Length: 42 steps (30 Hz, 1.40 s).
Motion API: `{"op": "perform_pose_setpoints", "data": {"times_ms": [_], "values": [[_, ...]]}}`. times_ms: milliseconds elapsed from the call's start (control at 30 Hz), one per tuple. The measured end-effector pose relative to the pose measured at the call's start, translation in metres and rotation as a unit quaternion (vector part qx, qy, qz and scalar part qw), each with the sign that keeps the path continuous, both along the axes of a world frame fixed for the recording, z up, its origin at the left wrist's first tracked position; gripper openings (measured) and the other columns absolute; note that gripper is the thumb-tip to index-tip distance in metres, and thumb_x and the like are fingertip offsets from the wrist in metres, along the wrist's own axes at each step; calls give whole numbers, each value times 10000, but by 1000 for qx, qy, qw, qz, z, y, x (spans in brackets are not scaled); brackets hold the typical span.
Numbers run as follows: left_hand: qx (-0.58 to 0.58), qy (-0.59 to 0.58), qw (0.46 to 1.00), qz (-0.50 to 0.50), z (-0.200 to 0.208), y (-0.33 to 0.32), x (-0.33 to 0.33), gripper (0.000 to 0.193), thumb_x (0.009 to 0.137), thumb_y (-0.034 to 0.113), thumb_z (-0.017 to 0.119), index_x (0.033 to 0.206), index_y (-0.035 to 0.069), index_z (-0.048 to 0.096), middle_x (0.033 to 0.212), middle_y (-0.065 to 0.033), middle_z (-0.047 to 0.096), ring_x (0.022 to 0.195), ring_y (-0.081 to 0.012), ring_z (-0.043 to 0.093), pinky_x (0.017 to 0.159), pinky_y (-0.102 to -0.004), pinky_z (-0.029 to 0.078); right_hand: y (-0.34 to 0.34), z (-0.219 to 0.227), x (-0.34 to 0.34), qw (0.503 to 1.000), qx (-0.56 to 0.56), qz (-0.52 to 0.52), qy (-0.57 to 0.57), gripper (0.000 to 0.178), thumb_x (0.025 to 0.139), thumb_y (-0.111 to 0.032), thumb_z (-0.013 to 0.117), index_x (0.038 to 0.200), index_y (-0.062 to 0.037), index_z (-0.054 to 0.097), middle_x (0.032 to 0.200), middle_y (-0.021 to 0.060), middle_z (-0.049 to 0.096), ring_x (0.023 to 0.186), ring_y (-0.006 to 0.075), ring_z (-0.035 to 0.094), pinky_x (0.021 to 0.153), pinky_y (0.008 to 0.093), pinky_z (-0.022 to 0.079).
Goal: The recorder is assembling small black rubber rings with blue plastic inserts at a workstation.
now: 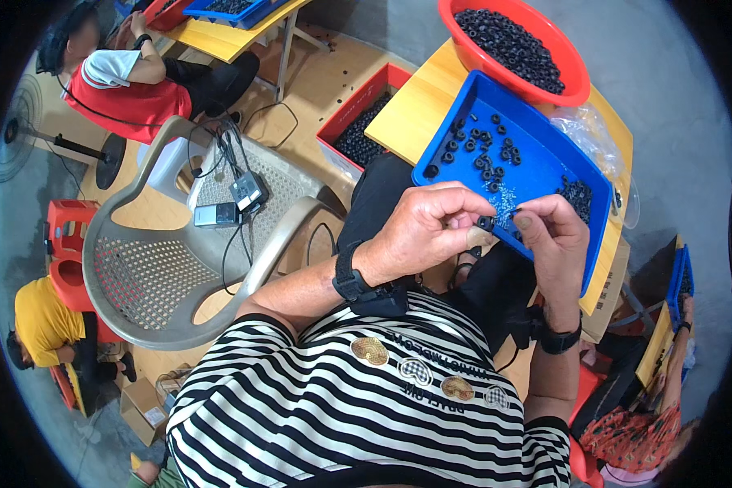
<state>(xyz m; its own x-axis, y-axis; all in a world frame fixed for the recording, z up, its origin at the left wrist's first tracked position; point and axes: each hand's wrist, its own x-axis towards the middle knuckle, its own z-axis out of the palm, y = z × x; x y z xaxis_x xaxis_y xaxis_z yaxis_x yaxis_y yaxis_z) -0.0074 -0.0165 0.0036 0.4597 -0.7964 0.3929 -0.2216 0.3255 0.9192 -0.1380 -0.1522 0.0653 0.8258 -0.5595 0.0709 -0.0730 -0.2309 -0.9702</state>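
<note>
My left hand [431,228] is closed in a pinch over the near edge of the blue tray [537,159]. Between its thumb and forefinger is a small black ring-shaped part [485,222]. Just to the right, my right hand [555,240] pinches thumb and forefinger together, with a tiny dark bit at the tips, too small to name. Loose black ring-shaped parts [484,146] lie scattered across the tray. Beyond my fingertips spreads a patch of tiny pale pieces [504,199]. A denser heap of small black parts [576,198] fills the tray's right corner.
The tray rests on a yellow table [407,118]. Behind it stands a red basin [581,85] of black parts, near a clear plastic bag [590,134]. A red box [329,134] of parts is on the floor. Left, a grey chair [150,281] holds black adapters and cables. Other people sit around.
</note>
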Motion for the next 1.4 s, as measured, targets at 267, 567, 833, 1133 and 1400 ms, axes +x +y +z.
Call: {"op": "perform_pose_setpoints", "data": {"times_ms": [267, 567, 833, 1133, 1400], "values": [[0, 25, 1000, -8, 1, 0, 0, 223, 755, 13, 709, 970, 10, 650, 766, 8, 545, 663, -47, 476, 593, -186, 408, 6, -10, 3, 1000, -10, 25, -4, 90, 838, -63, 664, 887, -8, 611, 783, -2, 623, 695, 40, 552, 621, 172, 443], [9, -1, 1000, 5, 1, 1, -1, 211, 759, 15, 705, 963, 10, 650, 743, 13, 530, 649, -56, 469, 577, -195, 402, 11, -7, 6, 995, -93, 28, 32, 77, 806, -42, 673, 854, -13, 620, 724, 9, 626, 655, 43, 566, 583, 190, 452], [-13, -70, 997, 20, 2, 0, -1, 221, 735, -48, 610, 949, 1, 645, 712, -23, 514, 622, -100, 474, 563, -226, 401, 7, 1, 6, 981, -164, 53, 94, 81, 785, -45, 685, 827, -16, 623, 691, 9, 618, 610, 33, 543, 548, 188, 440], [-57, -118, 990, 54, 3, 1, 1, 248, 714, -54, 619, 954, 6, 647, 850, -86, 619, 724, -165, 599, 637, -266, 488, -3, -17, 5, 972, 216, 71, 52, 118, 801, -78, 696, 843, -23, 600, 691, 17, 599, 566, 60, 526, 498, 194, 404], [-39, -96, 994, 32, 4, 2, 1, 254, 707, -35, 668, 955, 11, 643, 858, -78, 615, 710, -159, 603, 626, -256, 493, -6, -19, 3, 934, 332, 125, 33, 215, 824, -203, 690, 833, -54, 536, 596, -28, 443, 515, 57, 385, 479, 218, 320]]}}
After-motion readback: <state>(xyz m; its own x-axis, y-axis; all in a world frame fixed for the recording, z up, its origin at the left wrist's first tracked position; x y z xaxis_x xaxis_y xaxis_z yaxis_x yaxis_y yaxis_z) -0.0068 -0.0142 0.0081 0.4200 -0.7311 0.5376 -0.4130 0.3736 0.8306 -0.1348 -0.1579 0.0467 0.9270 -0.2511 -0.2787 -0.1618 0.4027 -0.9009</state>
